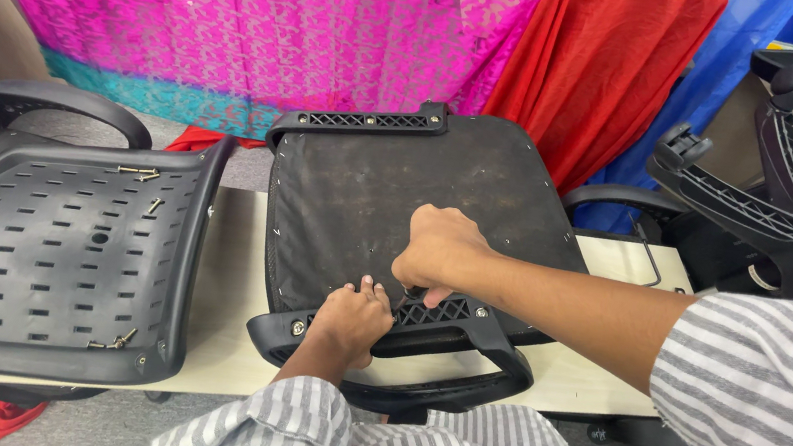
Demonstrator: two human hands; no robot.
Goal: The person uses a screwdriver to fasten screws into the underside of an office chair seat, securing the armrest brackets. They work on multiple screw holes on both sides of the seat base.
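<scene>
1. My left hand (352,316) rested fingers-down on the near armrest bracket (424,329) of the upturned seat base (399,203).
2. My right hand (438,250) was fisted, pinching something hidden, just beside it.
3. The seat base lay mid-table (230,263), overhanging the near edge.

At frame centre, the left hand (352,316) and right hand (438,252) press on an upturned chair seat's (400,193) near armrest bracket (425,319); a perforated black backrest shell (50,256) lies left.

pale table (234,274), black seat shell (49,261), upturned seat (390,192)
</scene>
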